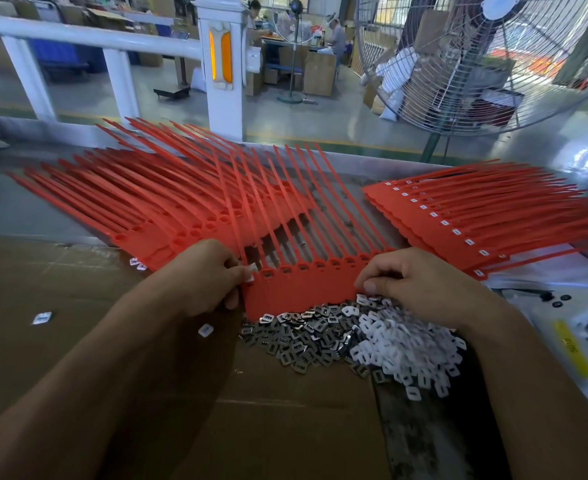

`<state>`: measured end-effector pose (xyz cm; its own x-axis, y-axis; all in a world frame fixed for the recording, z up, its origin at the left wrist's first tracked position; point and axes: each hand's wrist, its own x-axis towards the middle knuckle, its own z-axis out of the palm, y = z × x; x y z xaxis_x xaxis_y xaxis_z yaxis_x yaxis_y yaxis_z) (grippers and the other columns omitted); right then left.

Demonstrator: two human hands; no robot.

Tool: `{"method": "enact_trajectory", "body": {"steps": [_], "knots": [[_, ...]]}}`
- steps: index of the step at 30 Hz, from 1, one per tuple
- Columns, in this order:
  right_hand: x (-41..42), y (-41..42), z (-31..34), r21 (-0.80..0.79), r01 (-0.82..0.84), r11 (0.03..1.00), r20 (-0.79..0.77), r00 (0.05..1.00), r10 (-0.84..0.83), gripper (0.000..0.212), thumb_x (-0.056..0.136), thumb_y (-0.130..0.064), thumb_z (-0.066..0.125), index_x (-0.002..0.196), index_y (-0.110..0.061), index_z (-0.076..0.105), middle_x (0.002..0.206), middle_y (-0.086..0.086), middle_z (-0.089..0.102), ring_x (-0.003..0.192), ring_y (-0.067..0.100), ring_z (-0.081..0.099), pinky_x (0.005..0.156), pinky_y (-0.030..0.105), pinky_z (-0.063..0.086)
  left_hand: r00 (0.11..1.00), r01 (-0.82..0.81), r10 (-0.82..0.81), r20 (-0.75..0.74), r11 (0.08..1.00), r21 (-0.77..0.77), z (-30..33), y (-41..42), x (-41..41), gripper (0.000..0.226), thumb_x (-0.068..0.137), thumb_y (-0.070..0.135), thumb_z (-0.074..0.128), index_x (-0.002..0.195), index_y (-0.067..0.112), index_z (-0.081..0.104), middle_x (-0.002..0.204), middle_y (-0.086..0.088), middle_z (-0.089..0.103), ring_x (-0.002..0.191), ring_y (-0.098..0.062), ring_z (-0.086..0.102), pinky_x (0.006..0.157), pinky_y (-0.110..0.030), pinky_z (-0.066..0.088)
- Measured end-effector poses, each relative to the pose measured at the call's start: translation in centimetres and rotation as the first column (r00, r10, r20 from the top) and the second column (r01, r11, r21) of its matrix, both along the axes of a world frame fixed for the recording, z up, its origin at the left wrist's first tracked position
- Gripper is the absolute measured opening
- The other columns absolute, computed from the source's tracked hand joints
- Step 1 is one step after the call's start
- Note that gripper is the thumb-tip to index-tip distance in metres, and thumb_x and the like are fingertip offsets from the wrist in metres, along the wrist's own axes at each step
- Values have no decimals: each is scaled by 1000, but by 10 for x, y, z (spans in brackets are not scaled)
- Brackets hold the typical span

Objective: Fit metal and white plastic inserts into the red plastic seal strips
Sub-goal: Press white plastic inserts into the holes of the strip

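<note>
While the right-side stack [486, 216] near the bench's right edge already shows white inserts seated in its strip heads, the strip set in work [306, 282] at bench centre looks barely started: its row of head slots reads open, as far as I can tell. Left hand [209, 275] pinches a white insert [250, 273] at the leftmost slot and grips that end of the set. Right hand [420, 282], fingers curled, holds the set's right end; whether it also holds an insert, can't tell. Loose metal inserts [296, 337] and white plastic inserts [406, 348] sit piled at the near edge of the set. Left-side pile of strips [129, 195] has empty sockets, so most of the job looks left.
</note>
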<state>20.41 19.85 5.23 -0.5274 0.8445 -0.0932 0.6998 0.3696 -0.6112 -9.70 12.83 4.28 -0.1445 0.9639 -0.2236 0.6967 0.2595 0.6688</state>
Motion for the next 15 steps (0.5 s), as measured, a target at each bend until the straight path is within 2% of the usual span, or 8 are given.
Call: {"method": "enact_trajectory", "body": {"steps": [5, 10, 15], "knots": [[0, -1, 1, -25, -10, 1000, -5, 1000, 10, 10, 89, -33, 80, 92, -41, 76, 90, -15, 75, 86, 1, 70, 87, 38, 56, 998, -24, 24, 52, 1000, 1, 1, -1, 3, 31, 105, 30, 53, 89, 8, 69, 58, -4, 69, 38, -12, 48, 44, -25, 40], [-3, -3, 1, -20, -4, 1000, 8, 1000, 4, 11, 87, -34, 83, 90, -40, 75, 87, -14, 76, 83, 2, 71, 87, 40, 58, 997, -41, 40, 62, 999, 5, -1, -1, 3, 30, 102, 35, 57, 90, 11, 68, 58, -3, 69, 38, -11, 48, 44, -26, 40], [-4, -5, 3, -22, -4, 1000, -7, 1000, 4, 9, 87, -32, 82, 87, -38, 75, 86, -13, 76, 81, 3, 71, 84, 38, 57, 996, -87, 87, 8, 995, 55, -6, 0, 7, 43, 98, 52, 57, 83, 13, 69, 57, 0, 70, 36, -8, 53, 46, -25, 42]]}}
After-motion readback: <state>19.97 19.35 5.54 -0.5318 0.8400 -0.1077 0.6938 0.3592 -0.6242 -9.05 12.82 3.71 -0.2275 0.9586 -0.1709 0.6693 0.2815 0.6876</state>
